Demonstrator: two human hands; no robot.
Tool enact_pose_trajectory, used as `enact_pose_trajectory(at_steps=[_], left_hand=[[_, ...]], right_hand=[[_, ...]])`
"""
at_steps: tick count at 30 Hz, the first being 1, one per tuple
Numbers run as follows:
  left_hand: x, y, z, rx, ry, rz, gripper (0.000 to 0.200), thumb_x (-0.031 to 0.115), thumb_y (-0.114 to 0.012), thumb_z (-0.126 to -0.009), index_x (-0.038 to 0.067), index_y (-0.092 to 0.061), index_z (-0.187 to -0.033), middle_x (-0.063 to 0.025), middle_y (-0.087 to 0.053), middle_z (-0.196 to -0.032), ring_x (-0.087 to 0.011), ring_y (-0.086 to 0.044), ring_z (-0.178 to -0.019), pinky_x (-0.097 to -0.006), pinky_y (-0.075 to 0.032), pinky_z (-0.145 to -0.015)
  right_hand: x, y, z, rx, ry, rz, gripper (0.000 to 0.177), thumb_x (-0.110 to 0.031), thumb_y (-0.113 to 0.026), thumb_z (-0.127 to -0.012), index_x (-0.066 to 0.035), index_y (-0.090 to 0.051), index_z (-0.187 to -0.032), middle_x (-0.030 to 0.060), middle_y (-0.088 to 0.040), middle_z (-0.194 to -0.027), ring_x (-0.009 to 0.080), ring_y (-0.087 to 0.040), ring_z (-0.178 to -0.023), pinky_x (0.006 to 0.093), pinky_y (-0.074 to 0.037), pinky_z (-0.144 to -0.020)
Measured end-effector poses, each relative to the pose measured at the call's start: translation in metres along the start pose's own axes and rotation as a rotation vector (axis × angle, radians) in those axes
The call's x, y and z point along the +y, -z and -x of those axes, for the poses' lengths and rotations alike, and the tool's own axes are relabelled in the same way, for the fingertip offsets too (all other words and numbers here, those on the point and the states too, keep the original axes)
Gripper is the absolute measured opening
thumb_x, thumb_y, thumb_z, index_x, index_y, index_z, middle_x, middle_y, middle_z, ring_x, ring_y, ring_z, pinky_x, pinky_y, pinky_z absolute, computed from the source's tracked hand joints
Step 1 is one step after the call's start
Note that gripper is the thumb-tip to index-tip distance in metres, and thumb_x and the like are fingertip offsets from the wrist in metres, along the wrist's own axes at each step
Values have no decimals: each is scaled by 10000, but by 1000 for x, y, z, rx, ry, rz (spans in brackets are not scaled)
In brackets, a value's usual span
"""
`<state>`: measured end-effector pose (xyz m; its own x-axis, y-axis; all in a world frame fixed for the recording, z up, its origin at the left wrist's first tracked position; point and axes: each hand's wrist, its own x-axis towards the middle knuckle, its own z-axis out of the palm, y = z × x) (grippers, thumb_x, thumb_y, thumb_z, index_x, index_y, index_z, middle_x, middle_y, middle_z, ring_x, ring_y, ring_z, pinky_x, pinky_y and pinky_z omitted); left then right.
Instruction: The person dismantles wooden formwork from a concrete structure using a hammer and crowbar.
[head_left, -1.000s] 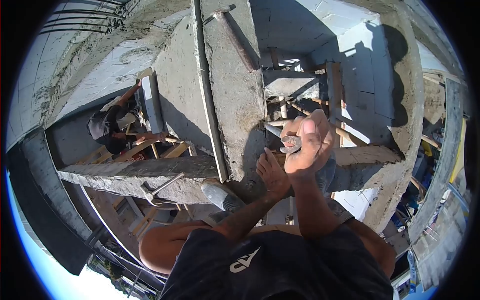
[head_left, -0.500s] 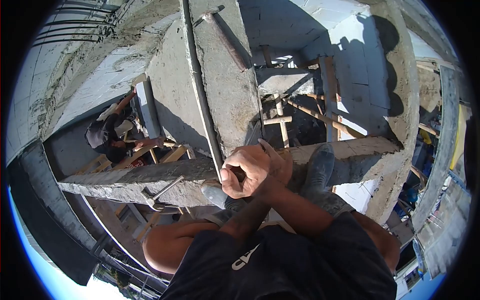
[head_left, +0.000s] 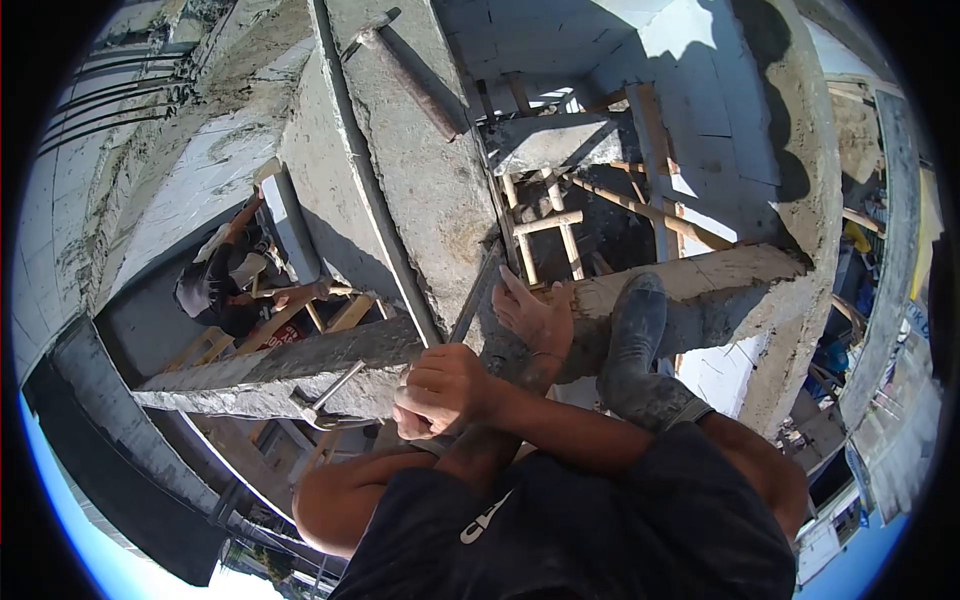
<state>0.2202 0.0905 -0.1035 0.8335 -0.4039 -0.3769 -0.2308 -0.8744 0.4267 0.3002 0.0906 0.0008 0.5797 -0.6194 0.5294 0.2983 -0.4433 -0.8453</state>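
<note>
My wrists cross in front of my chest. Out to the left, my right hand [head_left: 440,390] is closed in a fist, its palm side hidden; I cannot tell what it holds, if anything. A long grey strip [head_left: 474,292] on the concrete slants down to just above its knuckles. Farther forward, my left hand [head_left: 535,322] has its fingers apart and nothing in them, close over the concrete beam. Left of the fist, a claw hammer [head_left: 328,400] rests on the beam's edge. Ahead lies a hammer with a worn brown handle [head_left: 410,82] on the concrete slab [head_left: 420,170].
My boot [head_left: 636,325] stands on the narrow concrete beam [head_left: 720,285]. Beyond it is an opening with wooden props [head_left: 550,222]. Below on the left, a person [head_left: 215,285] bends beside a white block [head_left: 289,225]. Rebar ends [head_left: 120,95] stick out at the upper left.
My hands have moved apart from being close together: the right went left and down as a fist, and the left now shows its spread fingers. The view has shifted slightly.
</note>
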Motion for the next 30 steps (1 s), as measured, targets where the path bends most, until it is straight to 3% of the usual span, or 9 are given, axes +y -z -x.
enact_pose_trajectory(at_steps=[6, 8, 10, 12, 15, 22, 23, 28, 30], left_hand=[[7, 0, -1, -38, 7, -53, 820, 275, -668, -676, 8, -257, -1334, -212, -311, -1216, -368, -300, -1159, -455, -244, -972], [-1, -11, 2, -5, 4, -118, 744, 288, -642, -713, 9, -292, -1308, -190, -310, -1219, -342, -319, -1125, -443, -269, -938], [0, -11, -3, 52, -58, -149, 704, 299, -630, -729, 6, -316, -1287, -174, -310, -1218, -328, -333, -1101, -436, -284, -914], [4, -2, -7, 130, -160, -158, 697, 308, -633, -725, -1, -330, -1271, -162, -312, -1215, -325, -342, -1088, -435, -289, -901], [-3, -3, -10, 80, -207, 235, 757, 246, -679, -630, -27, -340, -1250, -181, -328, -1195, -361, -338, -1088, -459, -260, -941], [3, 11, -28, -57, -105, 119, 662, 174, -658, -620, -15, -404, -1201, -171, -399, -1129, -350, -361, -1092, -456, -272, -948], [1, 12, -27, -52, -102, 122, 662, 174, -658, -620, -15, -404, -1201, -171, -399, -1129, -350, -361, -1092, -456, -272, -948], [-4, 18, -34, -136, -116, 229, 626, 203, -649, -615, -14, -434, -1162, -160, -423, -1078, -341, -397, -1039, -449, -305, -922], [-3, 16, -30, -49, -155, 190, 627, 211, -639, -610, -19, -434, -1156, -161, -419, -1062, -339, -392, -1037, -447, -315, -907]], right_hand=[[7, 50, -21, 80, -137, -69, 86, -68, -622, -661, -35, -556, -706, 52, -542, -640, 193, -530, -507, 286, -397, -439], [21, 76, -37, 383, -228, 25, 91, -86, -589, -742, -1, -557, -753, 65, -532, -640, 160, -505, -485, 266, -382, -440], [34, 99, -45, 514, -360, -156, 162, -140, -571, -792, 21, -552, -800, 69, -525, -641, 117, -491, -505, 244, -378, -472], [40, 99, -50, 505, -319, -154, 182, -157, -568, -798, 24, -544, -796, 64, -523, -645, 102, -480, -514, 237, -372, -477], [44, 108, -57, 551, -421, -266, 225, -191, -560, -804, 23, -515, -753, 48, -501, -633, 79, -445, -502, 228, -351, -451], [59, 134, -70, 581, -466, -371, 168, -134, -470, -797, 19, -491, -731, 39, -454, -584, 66, -409, -461, 199, -318, -392], [56, 127, -78, 602, -490, -249, 164, -125, -460, -778, 3, -446, -677, 39, -371, -553, 111, -336, -324, 247, -279, -315], [21, 106, -75, 474, -367, 39, 189, -148, -486, -805, -1, -451, -692, 57, -405, -604, 98, -341, -396, 248, -319, -332], [-5, 115, -93, 561, -377, -169, 178, -159, -488, -809, -5, -460, -725, 68, -399, -591, 107, -323, -375, 252, -302, -323]])
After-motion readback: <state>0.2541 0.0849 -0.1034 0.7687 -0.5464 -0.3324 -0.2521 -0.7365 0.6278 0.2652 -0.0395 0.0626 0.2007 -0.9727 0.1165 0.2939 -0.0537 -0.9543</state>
